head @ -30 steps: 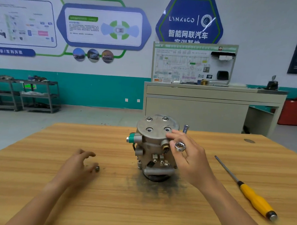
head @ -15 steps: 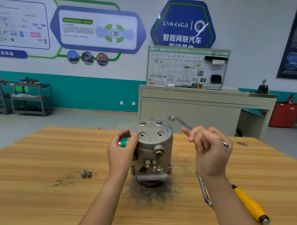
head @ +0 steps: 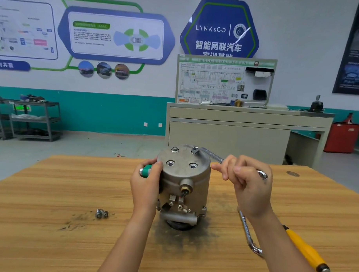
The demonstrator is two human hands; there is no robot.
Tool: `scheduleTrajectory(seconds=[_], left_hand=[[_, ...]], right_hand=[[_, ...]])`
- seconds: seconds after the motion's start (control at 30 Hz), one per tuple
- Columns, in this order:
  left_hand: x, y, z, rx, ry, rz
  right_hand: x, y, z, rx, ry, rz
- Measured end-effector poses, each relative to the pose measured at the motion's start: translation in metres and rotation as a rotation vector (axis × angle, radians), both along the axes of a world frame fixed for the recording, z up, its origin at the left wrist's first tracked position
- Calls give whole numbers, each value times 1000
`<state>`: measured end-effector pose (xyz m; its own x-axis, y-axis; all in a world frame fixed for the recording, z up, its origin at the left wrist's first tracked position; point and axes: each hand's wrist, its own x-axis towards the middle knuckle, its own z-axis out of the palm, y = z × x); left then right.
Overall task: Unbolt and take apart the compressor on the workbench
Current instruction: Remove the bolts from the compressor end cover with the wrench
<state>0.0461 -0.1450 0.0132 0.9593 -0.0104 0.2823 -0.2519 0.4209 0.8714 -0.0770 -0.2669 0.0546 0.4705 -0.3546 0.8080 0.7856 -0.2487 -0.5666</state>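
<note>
Grey cast metal is catching the light on the compressor [head: 183,182], which is standing upright on its dark round base near the middle of the wooden workbench [head: 50,192], over a smear of dark grime [head: 191,238]. The left hand [head: 145,185] is gripping the housing's left side, its fingers curled round the body just beside the green-capped port [head: 146,170]. The right hand [head: 248,187] is clutching the shank of a ring spanner [head: 212,155], fingers curled tight round it, with the far ring sitting over the rear right bolt [head: 195,150] on the top plate and the near ring poking out past the knuckles. The rear left bolt [head: 174,149] is sitting in the plate, while the two front holes [head: 170,163] are showing as open recesses. Two loose bolts [head: 101,213] are lying touching each other on the bench, well apart from the compressor on its left. A second spanner [head: 248,234] is lying partly under the right forearm, and a yellow-handled screwdriver [head: 305,250] is lying near it on the right
</note>
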Motion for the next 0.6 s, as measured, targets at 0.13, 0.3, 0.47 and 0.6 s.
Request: scheduleTrajectory(seconds=[0.13, 0.3, 0.47, 0.6], left_hand=[[-2, -3, -3, 37, -88, 15], [-4, -8, -6, 50, -124, 36], [-6, -13, -7, 22, -124, 28], [-8, -12, -10, -14, -120, 36]], right_hand=[[-5, -7, 4, -100, 17, -1], [-2, 10, -11, -105, -15, -149], [2, 20, -23, -12, -47, -215], [2, 22, -22, 25, -32, -208]])
